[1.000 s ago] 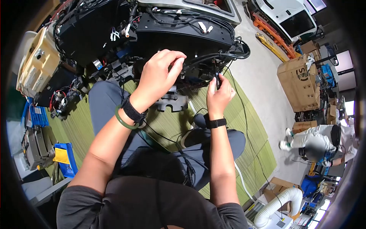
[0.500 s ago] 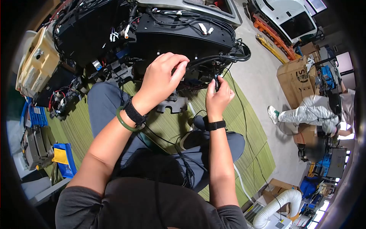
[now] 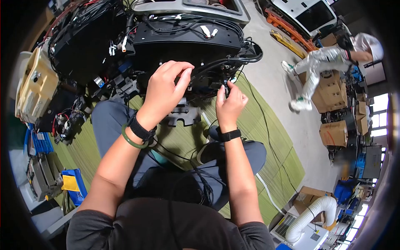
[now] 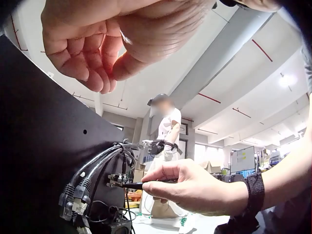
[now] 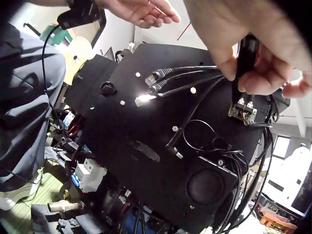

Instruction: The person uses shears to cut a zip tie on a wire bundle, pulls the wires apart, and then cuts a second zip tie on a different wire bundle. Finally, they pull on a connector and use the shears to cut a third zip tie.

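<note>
One slim black tool (image 5: 247, 56) points its tip at a small board with wires (image 5: 243, 113) by the edge of a black panel (image 5: 122, 126); whether they touch cannot be told. The right hand (image 3: 230, 104) pinches the tool between thumb and fingers. The left hand (image 3: 166, 88) holds nothing, its fingers loosely bent, near the panel and apart from the right hand.

Close around the board, dark cables (image 5: 261, 163) run down its side, crowding that edge. Grey network plugs (image 5: 158, 76) hang across the panel on their leads, with a thin cable ending in a metal-tipped plug (image 5: 174, 152) below them. A round black part (image 5: 205, 186) sits lower down, beside looped wires.

Farther out, more cables lie over the top of the black housing (image 3: 183, 35). The seated person's legs rest on a green mat (image 3: 266, 121), crossed by a thin black cord. A cream plastic part (image 3: 37, 87) and a blue bin (image 3: 75, 187) stand to the left; to the right are cardboard boxes (image 3: 333, 133), a white ribbed hose (image 3: 310, 216) and another person (image 3: 321, 62) in pale trousers.
</note>
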`<state>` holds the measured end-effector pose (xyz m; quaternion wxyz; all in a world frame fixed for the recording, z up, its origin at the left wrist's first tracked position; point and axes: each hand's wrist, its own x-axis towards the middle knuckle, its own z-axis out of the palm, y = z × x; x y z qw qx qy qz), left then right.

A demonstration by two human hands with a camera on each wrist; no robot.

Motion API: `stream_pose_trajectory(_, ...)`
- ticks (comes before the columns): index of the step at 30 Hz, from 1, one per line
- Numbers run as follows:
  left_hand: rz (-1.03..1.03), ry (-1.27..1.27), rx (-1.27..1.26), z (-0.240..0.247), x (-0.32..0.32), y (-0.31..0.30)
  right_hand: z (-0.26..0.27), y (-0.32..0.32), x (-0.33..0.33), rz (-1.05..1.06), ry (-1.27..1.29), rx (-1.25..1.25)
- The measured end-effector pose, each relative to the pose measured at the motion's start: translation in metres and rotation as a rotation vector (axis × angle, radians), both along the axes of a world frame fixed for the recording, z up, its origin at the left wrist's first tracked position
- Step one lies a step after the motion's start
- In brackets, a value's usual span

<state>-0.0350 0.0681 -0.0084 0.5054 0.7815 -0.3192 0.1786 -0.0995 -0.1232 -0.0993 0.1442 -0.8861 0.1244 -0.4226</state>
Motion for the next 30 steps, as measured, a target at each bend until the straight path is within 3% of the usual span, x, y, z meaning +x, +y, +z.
stream_pose_trajectory(30,0.019,0.01,-0.018,0.0074,0.0021,0.002,0.0019,-0.0021,-0.0013,0.004,0.019,-0.025)
